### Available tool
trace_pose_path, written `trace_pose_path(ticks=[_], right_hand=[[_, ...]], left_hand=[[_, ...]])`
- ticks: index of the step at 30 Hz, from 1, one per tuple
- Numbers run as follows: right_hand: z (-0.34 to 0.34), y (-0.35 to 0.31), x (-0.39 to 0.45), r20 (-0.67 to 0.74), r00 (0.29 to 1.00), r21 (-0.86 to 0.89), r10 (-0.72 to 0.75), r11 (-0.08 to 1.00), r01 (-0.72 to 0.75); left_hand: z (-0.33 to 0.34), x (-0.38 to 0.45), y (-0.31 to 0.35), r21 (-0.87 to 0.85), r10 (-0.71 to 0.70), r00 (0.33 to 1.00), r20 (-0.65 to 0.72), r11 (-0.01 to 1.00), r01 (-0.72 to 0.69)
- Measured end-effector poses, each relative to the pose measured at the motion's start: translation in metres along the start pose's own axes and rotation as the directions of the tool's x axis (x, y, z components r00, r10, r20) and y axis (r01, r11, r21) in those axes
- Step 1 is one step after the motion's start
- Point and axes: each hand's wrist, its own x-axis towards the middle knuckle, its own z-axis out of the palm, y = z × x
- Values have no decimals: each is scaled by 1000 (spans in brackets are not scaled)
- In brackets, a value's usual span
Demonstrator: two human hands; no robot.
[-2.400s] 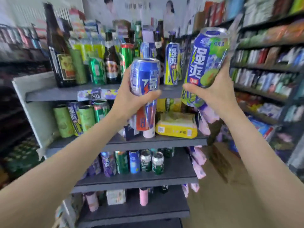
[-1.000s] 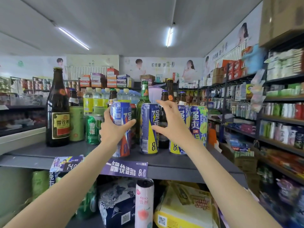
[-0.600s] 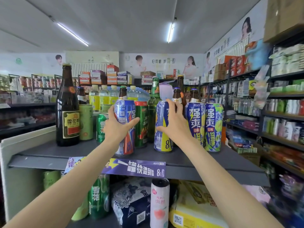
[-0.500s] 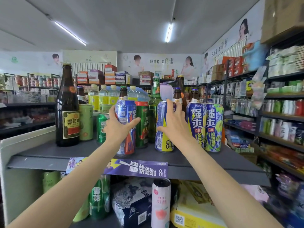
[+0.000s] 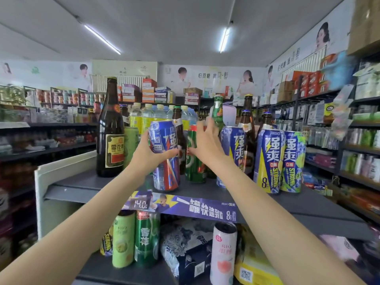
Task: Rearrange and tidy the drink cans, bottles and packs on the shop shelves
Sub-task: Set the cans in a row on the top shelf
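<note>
While the left hand point(image 5: 147, 155) grips the blue-and-red can point(image 5: 165, 155) on the top shelf point(image 5: 82, 187), the right hand point(image 5: 205, 145) — fingers spread, released — reaches toward the green can point(image 5: 194, 167).

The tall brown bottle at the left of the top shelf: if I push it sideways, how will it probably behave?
The tall brown bottle is narrow and far higher than its base, so it may tip rather than slide. It looks like glass, so probably heavy and breakable. The shelf is bare to its left, so a fall that way meets nothing.
</note>
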Motion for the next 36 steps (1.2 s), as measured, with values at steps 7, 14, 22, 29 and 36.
trace_pose_path(ticks=[7, 14, 22, 29, 36], right_hand=[[-11, -4, -29, -271, 962, 238, -42, 965, 109], [-71, 8, -79, -323, 943, 517, 81, 850, 104], [-115, 28, -157, -117, 991, 679, 60, 733, 35], [-92, 43, -225, 200, 976, 697, 86, 688, -203], [-32, 77, -310, 393, 891, 436, 226, 807, -397]], left_hand=[[-7, -3, -1, -94, -5, 1000, 3, 996, 6], [21, 11, -3, 49, 75, 995, 62, 996, -78], [69, 17, -6, 183, 84, 994, 66, 978, -95], [64, -92, -50, 305, 510, 856, -83, 831, -465], [71, -209, -172, 445, 550, 740, 387, 592, -672]])
